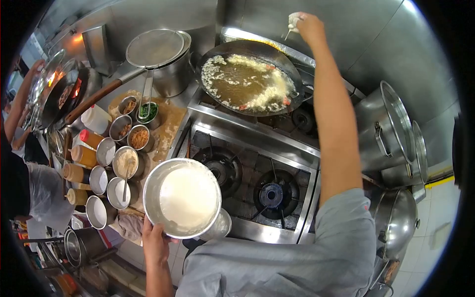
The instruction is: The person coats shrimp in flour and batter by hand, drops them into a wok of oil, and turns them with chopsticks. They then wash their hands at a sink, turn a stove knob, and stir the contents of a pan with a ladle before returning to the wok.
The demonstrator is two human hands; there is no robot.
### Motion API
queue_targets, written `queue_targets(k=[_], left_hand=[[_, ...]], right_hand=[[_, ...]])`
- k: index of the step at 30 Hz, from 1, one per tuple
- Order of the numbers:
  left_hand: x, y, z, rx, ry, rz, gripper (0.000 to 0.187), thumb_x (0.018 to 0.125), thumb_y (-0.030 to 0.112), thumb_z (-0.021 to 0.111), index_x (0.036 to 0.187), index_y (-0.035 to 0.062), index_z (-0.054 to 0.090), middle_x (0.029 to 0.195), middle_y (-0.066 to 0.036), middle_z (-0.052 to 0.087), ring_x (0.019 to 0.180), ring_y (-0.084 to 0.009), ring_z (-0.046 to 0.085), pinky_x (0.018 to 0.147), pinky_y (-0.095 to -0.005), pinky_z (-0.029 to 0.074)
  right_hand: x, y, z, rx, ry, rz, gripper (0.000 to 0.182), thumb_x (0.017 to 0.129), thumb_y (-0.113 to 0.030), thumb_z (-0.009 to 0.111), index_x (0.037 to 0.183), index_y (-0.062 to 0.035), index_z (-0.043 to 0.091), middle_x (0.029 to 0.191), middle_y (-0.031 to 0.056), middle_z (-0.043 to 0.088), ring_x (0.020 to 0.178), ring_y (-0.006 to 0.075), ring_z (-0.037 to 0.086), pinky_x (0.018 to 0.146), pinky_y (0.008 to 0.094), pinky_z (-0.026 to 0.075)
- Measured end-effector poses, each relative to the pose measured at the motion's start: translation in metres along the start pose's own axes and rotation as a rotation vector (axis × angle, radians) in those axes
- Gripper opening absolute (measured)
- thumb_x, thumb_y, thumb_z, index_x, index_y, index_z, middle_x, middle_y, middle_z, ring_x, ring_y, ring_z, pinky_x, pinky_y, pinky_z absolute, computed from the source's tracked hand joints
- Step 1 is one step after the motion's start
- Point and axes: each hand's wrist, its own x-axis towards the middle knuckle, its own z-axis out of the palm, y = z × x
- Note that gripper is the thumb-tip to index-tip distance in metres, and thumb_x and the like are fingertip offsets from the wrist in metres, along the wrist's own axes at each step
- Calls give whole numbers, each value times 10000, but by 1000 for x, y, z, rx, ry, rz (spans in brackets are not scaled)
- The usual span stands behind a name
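My left hand (156, 242) grips the rim of a round metal bowl (149, 198) with its thumb over the edge. Pale, runny batter (190, 198) fills much of the bowl. My right hand (304, 25) is raised high above the far right side of a black wok (277, 49). Its bunched fingers are coated in batter, and a thin strand drips from them. Hot oil (237, 81) fills the wok. Pale bits of frying batter (274, 94) float mostly around its edge, with a few orange-red pieces among them.
Gas burners (272, 194) lie below my right arm. Metal cups (140, 137) of ingredients and squeeze bottles (76, 173) crowd the left counter. A strainer (155, 48) rests on a pot behind them. Tall pots (378, 128) stand right. Another person's arm (20, 106) shows beside a flaming pan (62, 94).
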Motion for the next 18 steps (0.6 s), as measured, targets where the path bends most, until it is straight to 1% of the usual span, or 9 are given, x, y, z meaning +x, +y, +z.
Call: queue_targets(k=[2,4,6,9,10,11,14,17,18], left_hand=[[-4,-4,-6,-29,-8,0,436,772,-24,366,1207,-36,384,864,-137,584,517,-152,571,343,-220,456],[-8,-8,-11,-43,-35,11,428,773,-22,372,1201,-35,389,867,-139,585,529,-151,579,345,-216,458],[-12,-6,-19,-27,-53,11,422,772,-22,378,1193,-35,396,868,-142,588,535,-151,585,346,-212,459],[-23,-9,-30,-31,-34,1,417,766,-24,385,1182,-38,407,868,-147,593,531,-152,589,342,-208,459],[-24,-10,-33,-37,-40,2,417,763,-24,386,1180,-39,409,869,-149,594,528,-152,588,340,-208,458],[-24,-10,-37,-42,-48,5,418,761,-25,387,1178,-41,410,869,-151,596,524,-152,588,338,-207,457],[-30,-15,-49,-18,-14,-1,429,760,-20,390,1187,-47,401,877,-156,596,517,-157,588,335,-208,460],[-34,-20,-67,-9,-58,-2,419,774,1,383,1191,-3,411,916,-138,594,575,-166,606,353,-225,478],[-36,-25,-70,-30,-49,-1,425,772,1,383,1197,-1,408,916,-138,595,577,-165,607,353,-225,478]], right_hand=[[-46,-4,25,134,36,96,203,775,-175,544,885,-64,672,838,83,675,747,160,640,673,315,492],[-86,15,105,-820,-281,-233,203,768,-173,565,881,-38,665,895,130,657,805,212,634,704,366,489],[-113,33,146,-727,-713,-198,197,782,-130,576,921,-7,640,982,151,633,880,241,621,761,379,483],[-117,-57,36,-63,-324,370,182,778,-104,567,925,-34,649,943,160,640,834,234,636,753,366,490],[-103,-46,30,-142,-256,203,192,773,-104,556,928,-67,662,849,131,661,759,198,648,715,329,497],[-87,-28,32,33,-82,191,210,774,-156,568,919,-39,664,858,136,665,757,239,650,697,314,492],[-85,-57,0,335,7,102,212,788,-160,558,932,-41,659,881,137,663,765,234,648,698,321,498],[-114,-54,28,133,198,127,217,774,-145,559,931,-26,650,921,162,650,813,259,640,731,333,492],[-126,-36,68,-403,-103,83,224,767,-111,528,941,-22,640,961,188,631,895,270,617,765,340,479]])
